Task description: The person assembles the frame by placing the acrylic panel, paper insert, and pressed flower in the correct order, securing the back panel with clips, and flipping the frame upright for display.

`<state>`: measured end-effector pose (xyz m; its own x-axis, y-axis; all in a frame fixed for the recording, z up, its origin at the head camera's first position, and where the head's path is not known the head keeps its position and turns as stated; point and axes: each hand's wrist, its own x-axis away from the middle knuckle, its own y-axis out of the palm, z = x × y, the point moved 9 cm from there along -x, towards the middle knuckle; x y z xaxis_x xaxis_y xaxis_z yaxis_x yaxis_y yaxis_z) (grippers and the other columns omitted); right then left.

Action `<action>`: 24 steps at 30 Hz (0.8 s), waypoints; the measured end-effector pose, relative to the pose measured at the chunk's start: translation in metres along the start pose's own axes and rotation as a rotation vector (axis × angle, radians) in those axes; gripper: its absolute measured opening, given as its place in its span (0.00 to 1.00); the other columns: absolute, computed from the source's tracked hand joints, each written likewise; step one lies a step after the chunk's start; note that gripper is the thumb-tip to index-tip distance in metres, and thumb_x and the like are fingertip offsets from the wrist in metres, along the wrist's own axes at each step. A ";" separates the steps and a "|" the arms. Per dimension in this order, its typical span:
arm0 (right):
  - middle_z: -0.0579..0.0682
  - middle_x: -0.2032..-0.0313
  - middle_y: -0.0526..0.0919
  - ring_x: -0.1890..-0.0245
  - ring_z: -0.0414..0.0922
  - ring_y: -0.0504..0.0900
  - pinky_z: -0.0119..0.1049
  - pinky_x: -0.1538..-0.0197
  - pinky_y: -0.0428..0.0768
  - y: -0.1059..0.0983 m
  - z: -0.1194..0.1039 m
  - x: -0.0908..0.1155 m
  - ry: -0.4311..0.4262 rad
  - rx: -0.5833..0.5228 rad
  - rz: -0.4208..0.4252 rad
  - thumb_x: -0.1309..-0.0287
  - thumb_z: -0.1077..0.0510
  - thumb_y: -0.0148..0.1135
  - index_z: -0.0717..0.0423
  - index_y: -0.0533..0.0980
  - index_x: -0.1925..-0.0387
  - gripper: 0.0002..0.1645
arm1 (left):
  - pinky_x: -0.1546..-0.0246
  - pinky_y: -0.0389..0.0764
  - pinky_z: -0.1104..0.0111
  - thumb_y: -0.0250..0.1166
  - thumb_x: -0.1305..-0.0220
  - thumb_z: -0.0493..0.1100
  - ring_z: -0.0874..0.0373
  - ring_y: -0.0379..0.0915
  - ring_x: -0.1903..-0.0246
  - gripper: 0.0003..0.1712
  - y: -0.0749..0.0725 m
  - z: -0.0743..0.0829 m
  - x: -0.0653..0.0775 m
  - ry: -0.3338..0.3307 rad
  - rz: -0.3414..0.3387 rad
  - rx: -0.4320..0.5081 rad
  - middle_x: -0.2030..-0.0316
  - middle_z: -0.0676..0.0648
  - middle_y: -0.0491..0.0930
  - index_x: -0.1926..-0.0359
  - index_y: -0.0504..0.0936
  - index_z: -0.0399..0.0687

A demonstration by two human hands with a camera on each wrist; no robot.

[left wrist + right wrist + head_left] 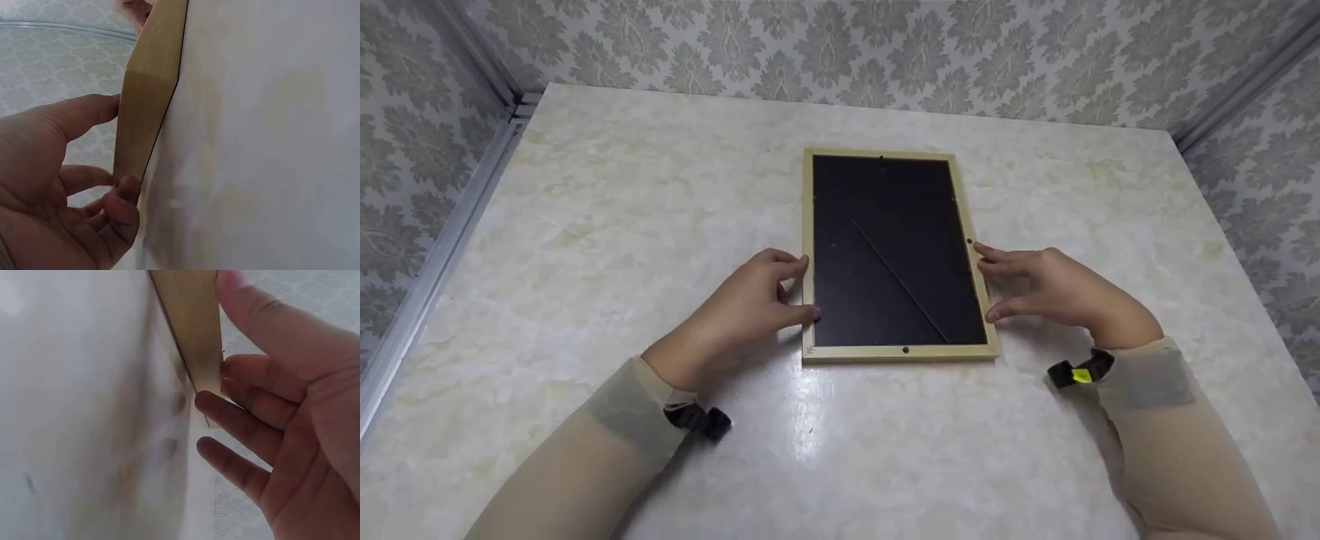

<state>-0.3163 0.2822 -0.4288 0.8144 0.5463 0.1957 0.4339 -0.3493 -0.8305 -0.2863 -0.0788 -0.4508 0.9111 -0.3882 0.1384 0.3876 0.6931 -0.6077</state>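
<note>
A picture frame [900,351] with a pale wood rim lies back side up on the table, upright in the head view. Its black backing board [885,247] has a thin diagonal slit across it. My left hand [750,292] grips the left rail near the lower corner, thumb on top and bent fingers at the edge. On the opposite side, my right hand [1050,289] touches the right rail with thumb and fingertips. In the right wrist view, two outer fingers [239,464] reach past the wood rail [194,326], extended beside it.
The frame lies on a glossy marble-patterned table [660,172]. Patterned wallpaper [840,52] rises behind the table, and metal rails [442,247] run along its left side. Small black wrist devices [697,420] sit at both sleeve cuffs.
</note>
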 end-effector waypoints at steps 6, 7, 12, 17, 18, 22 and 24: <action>0.44 0.12 0.64 0.17 0.55 0.74 0.51 0.28 0.86 0.002 0.002 0.002 0.021 -0.023 -0.012 0.38 0.48 0.86 0.58 0.77 0.22 0.48 | 0.43 0.89 0.53 0.70 0.20 0.41 0.44 0.87 0.45 0.32 -0.020 0.013 -0.013 0.012 0.035 -0.153 0.25 0.38 0.81 0.20 0.77 0.39; 0.43 0.12 0.64 0.17 0.55 0.74 0.53 0.26 0.84 0.002 0.002 0.001 0.022 -0.026 -0.012 0.38 0.47 0.86 0.58 0.77 0.22 0.48 | 0.41 0.90 0.51 0.70 0.20 0.40 0.43 0.88 0.42 0.32 -0.024 0.016 -0.016 0.010 0.046 -0.185 0.26 0.38 0.82 0.20 0.77 0.40; 0.44 0.13 0.65 0.16 0.55 0.72 0.56 0.23 0.81 0.003 0.001 -0.001 0.011 -0.037 -0.012 0.39 0.48 0.86 0.58 0.77 0.22 0.48 | 0.36 0.90 0.48 0.75 0.25 0.37 0.40 0.88 0.34 0.31 -0.031 0.027 -0.030 0.044 0.035 -0.337 0.33 0.36 0.89 0.23 0.82 0.44; 0.46 0.13 0.66 0.17 0.56 0.73 0.56 0.23 0.80 0.003 0.001 -0.002 -0.003 -0.045 -0.002 0.40 0.49 0.87 0.59 0.78 0.24 0.47 | 0.31 0.88 0.47 0.78 0.27 0.39 0.39 0.87 0.34 0.27 -0.031 0.033 -0.037 0.073 0.010 -0.422 0.34 0.39 0.89 0.29 0.87 0.44; 0.46 0.13 0.66 0.17 0.56 0.73 0.56 0.23 0.81 0.003 0.002 -0.001 -0.003 -0.044 -0.001 0.41 0.49 0.87 0.59 0.79 0.24 0.47 | 0.30 0.87 0.46 0.78 0.27 0.40 0.39 0.87 0.33 0.28 -0.031 0.034 -0.039 0.071 0.007 -0.432 0.33 0.39 0.89 0.29 0.87 0.43; 0.45 0.13 0.66 0.18 0.54 0.74 0.55 0.24 0.82 0.000 0.003 -0.001 -0.003 -0.038 0.004 0.41 0.49 0.87 0.59 0.79 0.24 0.47 | 0.22 0.80 0.46 0.80 0.30 0.40 0.38 0.80 0.25 0.35 -0.033 0.033 -0.046 0.057 -0.033 -0.406 0.27 0.39 0.84 0.24 0.83 0.41; 0.45 0.14 0.66 0.18 0.54 0.75 0.55 0.24 0.83 0.000 0.003 -0.002 -0.007 -0.036 0.009 0.42 0.49 0.88 0.59 0.79 0.24 0.47 | 0.20 0.79 0.47 0.81 0.31 0.39 0.38 0.77 0.22 0.39 -0.034 0.029 -0.050 0.040 -0.059 -0.365 0.24 0.38 0.80 0.22 0.80 0.40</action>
<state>-0.3192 0.2832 -0.4314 0.8157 0.5482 0.1846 0.4401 -0.3810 -0.8131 -0.3407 -0.0655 -0.4140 0.8796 -0.4497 0.1553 0.3573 0.4090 -0.8397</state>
